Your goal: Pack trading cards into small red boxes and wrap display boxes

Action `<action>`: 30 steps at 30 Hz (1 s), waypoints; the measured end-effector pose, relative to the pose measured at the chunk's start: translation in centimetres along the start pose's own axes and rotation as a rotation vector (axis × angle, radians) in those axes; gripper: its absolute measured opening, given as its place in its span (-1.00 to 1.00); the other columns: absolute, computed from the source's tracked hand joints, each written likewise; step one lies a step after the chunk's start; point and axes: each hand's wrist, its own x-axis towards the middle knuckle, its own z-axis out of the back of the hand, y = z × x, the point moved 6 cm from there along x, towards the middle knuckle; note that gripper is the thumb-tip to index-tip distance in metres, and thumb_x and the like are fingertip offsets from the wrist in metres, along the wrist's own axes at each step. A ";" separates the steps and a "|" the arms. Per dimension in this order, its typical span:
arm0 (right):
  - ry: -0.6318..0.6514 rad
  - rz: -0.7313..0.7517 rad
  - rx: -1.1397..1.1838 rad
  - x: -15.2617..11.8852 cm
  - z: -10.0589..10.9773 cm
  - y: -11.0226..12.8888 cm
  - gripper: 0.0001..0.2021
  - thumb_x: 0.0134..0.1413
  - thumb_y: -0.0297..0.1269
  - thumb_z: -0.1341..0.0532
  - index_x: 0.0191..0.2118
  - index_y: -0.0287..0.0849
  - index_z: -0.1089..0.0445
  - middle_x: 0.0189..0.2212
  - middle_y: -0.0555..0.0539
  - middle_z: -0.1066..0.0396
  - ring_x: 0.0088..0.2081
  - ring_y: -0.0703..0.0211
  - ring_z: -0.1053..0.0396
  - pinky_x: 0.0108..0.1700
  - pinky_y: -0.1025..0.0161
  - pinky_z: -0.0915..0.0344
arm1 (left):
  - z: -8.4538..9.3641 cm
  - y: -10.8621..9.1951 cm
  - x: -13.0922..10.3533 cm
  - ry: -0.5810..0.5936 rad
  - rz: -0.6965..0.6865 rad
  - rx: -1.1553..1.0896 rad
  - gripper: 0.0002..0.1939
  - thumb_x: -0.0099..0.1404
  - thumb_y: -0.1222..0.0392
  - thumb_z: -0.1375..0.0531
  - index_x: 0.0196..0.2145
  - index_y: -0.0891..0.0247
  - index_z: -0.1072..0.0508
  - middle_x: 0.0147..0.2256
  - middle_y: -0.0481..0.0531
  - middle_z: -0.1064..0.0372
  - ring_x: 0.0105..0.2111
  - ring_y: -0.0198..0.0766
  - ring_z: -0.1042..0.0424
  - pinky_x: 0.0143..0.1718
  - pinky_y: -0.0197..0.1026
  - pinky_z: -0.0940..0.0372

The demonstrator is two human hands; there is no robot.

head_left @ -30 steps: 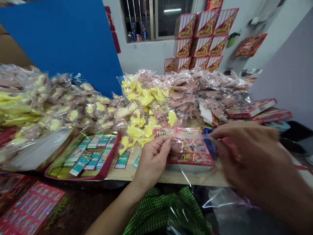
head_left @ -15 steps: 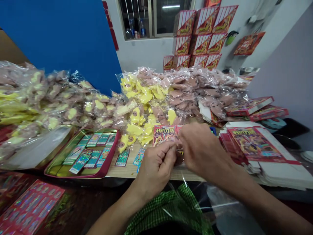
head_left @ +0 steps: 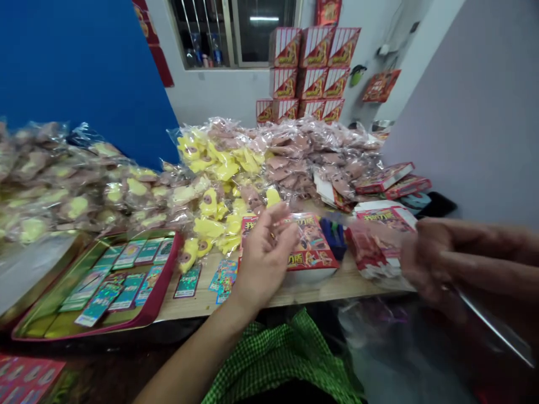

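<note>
My left hand [head_left: 264, 255] is over a red printed box [head_left: 314, 258], its fingers loosely apart and holding nothing I can see. The box lies face up at the table's front edge, partly covered by that hand. Far to the right, my right hand [head_left: 467, 269] is smeared by motion, with its fingers pinched together. A shiny streak of clear plastic film [head_left: 490, 325] trails from it. Behind the left hand lie yellow plush toys [head_left: 210, 227] in clear bags. Just right of the box is a dark blue object [head_left: 334, 233] I cannot identify.
A pink-rimmed tin tray [head_left: 166, 292] with teal cards stands at left, and loose cards [head_left: 225, 278] lie beside it. Bagged brown toys [head_left: 303, 154] are heaped behind. Flat red-and-white cartons [head_left: 385, 219] lie at right. Stacked red boxes [head_left: 314, 84] stand against the wall.
My hands were together over the box and have parted. The right hand swung far right with plastic film; the left loosened. The view turned right, and more of the box shows.
</note>
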 end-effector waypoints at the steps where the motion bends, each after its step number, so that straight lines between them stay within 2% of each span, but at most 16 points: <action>1: -0.068 -0.009 0.020 -0.6 -0.1 0.4 -0.64 0.21 0.08 -0.31 -0.50 -0.01 -0.47 -0.62 -0.07 -0.36 -0.67 0.17 -0.23 -0.68 0.22 -0.18 | -0.7 -0.8 -0.7 -0.005 -0.051 0.034 -0.57 0.37 0.08 -0.31 0.15 0.17 -0.45 0.14 0.16 -0.46 0.04 -0.11 -0.54 -0.03 -0.14 -0.52; 2: -0.136 -0.018 0.041 -1.1 -0.4 0.8 -0.69 0.22 0.05 -0.32 -0.46 -0.01 -0.50 -0.60 -0.06 -0.38 -0.66 0.18 -0.25 -0.68 0.24 -0.19 | -1.6 -1.8 -1.5 0.029 -0.100 0.061 -0.50 0.36 0.08 -0.33 0.21 0.12 -0.40 0.23 0.15 -0.39 0.14 -0.04 -0.47 0.07 -0.09 -0.49; 4: -0.255 -0.010 0.070 -1.7 -1.4 1.7 -0.80 0.21 -0.01 -0.36 -0.34 0.02 -0.55 -0.52 -0.04 -0.45 -0.58 0.16 -0.38 -0.62 0.27 -0.30 | -3.8 -3.7 -3.4 0.232 -0.153 0.073 -0.36 0.27 0.03 -0.42 0.25 0.06 -0.37 0.27 0.12 -0.35 0.24 0.08 -0.39 0.20 0.01 -0.42; 6: -0.256 0.059 0.034 -1.7 -2.9 2.7 -0.83 0.24 0.00 -0.34 -0.21 0.06 -0.59 -0.32 -0.05 -0.54 -0.35 0.05 -0.54 -0.37 0.19 -0.52 | -5.6 -4.9 -4.8 0.445 -0.158 0.038 -0.22 0.12 0.07 -0.53 0.25 0.04 -0.38 0.23 0.09 -0.40 0.23 0.13 -0.40 0.24 0.05 -0.40; 7: -0.208 0.109 -0.009 -1.6 -3.7 3.3 -0.80 0.28 0.01 -0.30 -0.15 0.08 -0.60 -0.23 -0.06 -0.56 -0.20 -0.03 -0.56 -0.20 0.10 -0.56 | -6.0 -5.1 -4.8 0.476 -0.159 0.012 -0.20 0.09 0.10 -0.55 0.24 0.04 -0.38 0.20 0.09 -0.43 0.21 0.11 -0.42 0.23 0.04 -0.40; 9: -0.148 0.227 -0.134 -1.3 -4.6 4.5 -0.74 0.36 0.02 -0.20 -0.06 0.12 -0.60 -0.10 -0.08 -0.56 0.03 -0.15 -0.51 0.03 -0.06 -0.53 | -5.6 -5.0 -3.7 0.376 -0.156 -0.047 -0.39 0.22 0.14 -0.46 0.19 0.10 -0.41 0.10 0.09 -0.50 0.09 -0.02 -0.50 0.13 -0.04 -0.46; 12: -0.209 0.387 -0.372 -0.4 -3.8 5.9 -0.74 0.39 -0.11 -0.19 0.05 0.12 -0.57 0.01 -0.08 -0.54 0.14 -0.19 -0.45 0.17 -0.14 -0.44 | -4.1 -3.7 -1.1 0.230 -0.106 -0.138 -0.78 0.37 0.24 -0.25 -0.02 0.26 -0.48 -0.17 0.08 -0.57 -0.23 -0.25 -0.55 -0.16 -0.21 -0.48; 14: -0.278 0.506 -0.558 0.9 -3.0 6.6 -0.65 0.36 -0.21 -0.20 0.20 0.06 -0.47 0.15 -0.09 -0.46 0.21 -0.19 -0.39 0.26 -0.17 -0.35 | -3.3 -3.3 0.0 0.234 -0.072 -0.182 -0.86 0.35 0.27 -0.23 -0.13 0.29 -0.49 -0.30 0.03 -0.55 -0.37 -0.34 -0.50 -0.27 -0.27 -0.44; 16: -0.292 0.607 -0.725 2.6 -2.5 6.7 -0.51 0.33 -0.26 -0.19 0.33 -0.05 -0.32 0.29 -0.15 -0.33 0.28 -0.19 -0.30 0.33 -0.21 -0.24 | -2.4 -3.4 0.3 0.235 -0.073 -0.194 -0.88 0.34 0.26 -0.23 -0.17 0.29 -0.51 -0.33 0.01 -0.54 -0.40 -0.36 -0.47 -0.30 -0.28 -0.41; 18: -0.205 0.597 -0.807 4.5 -2.4 6.2 -0.46 0.31 -0.23 -0.18 0.37 -0.13 -0.27 0.31 -0.20 -0.30 0.30 -0.20 -0.27 0.33 -0.23 -0.22 | -1.7 -3.6 0.3 0.219 -0.080 -0.174 -0.88 0.33 0.25 -0.24 -0.17 0.27 -0.51 -0.35 0.00 -0.53 -0.39 -0.36 -0.46 -0.31 -0.28 -0.39; 22: 0.051 0.458 -0.764 6.5 -3.9 4.9 -0.53 0.34 -0.02 -0.15 0.25 -0.10 -0.42 0.18 -0.19 -0.45 0.19 -0.20 -0.39 0.20 -0.16 -0.34 | -0.4 -3.5 0.5 0.186 -0.086 -0.116 -0.84 0.34 0.24 -0.23 -0.12 0.26 -0.48 -0.30 0.02 -0.55 -0.35 -0.33 -0.49 -0.26 -0.25 -0.38; 24: 0.100 0.431 -0.739 6.7 -5.2 4.8 -0.59 0.36 -0.02 -0.13 0.15 -0.09 -0.47 0.08 -0.16 -0.52 0.08 -0.13 -0.46 0.11 -0.05 -0.39 | -0.1 -3.1 0.8 0.203 -0.079 -0.105 -0.79 0.33 0.24 -0.23 -0.07 0.28 -0.44 -0.31 0.02 -0.55 -0.34 -0.33 -0.49 -0.22 -0.24 -0.37; 27: 0.171 0.388 -0.740 7.0 -7.0 4.9 -0.68 0.39 -0.10 -0.06 -0.10 -0.10 -0.52 -0.18 -0.08 -0.56 -0.18 0.03 -0.49 -0.12 0.13 -0.39 | 0.2 -2.7 1.2 0.213 -0.072 -0.127 -0.69 0.31 0.26 -0.25 -0.02 0.27 -0.33 -0.36 -0.02 -0.54 -0.37 -0.35 -0.47 -0.24 -0.26 -0.35; 30: 0.185 0.368 -0.694 7.6 -7.3 5.2 -0.64 0.44 -0.13 0.01 -0.23 -0.10 -0.49 -0.28 -0.08 -0.53 -0.23 0.03 -0.46 -0.23 0.16 -0.36 | 0.9 -2.6 1.4 0.159 -0.076 -0.122 -0.68 0.30 0.28 -0.24 -0.01 0.26 -0.29 -0.34 -0.02 -0.55 -0.39 -0.37 -0.46 -0.25 -0.27 -0.34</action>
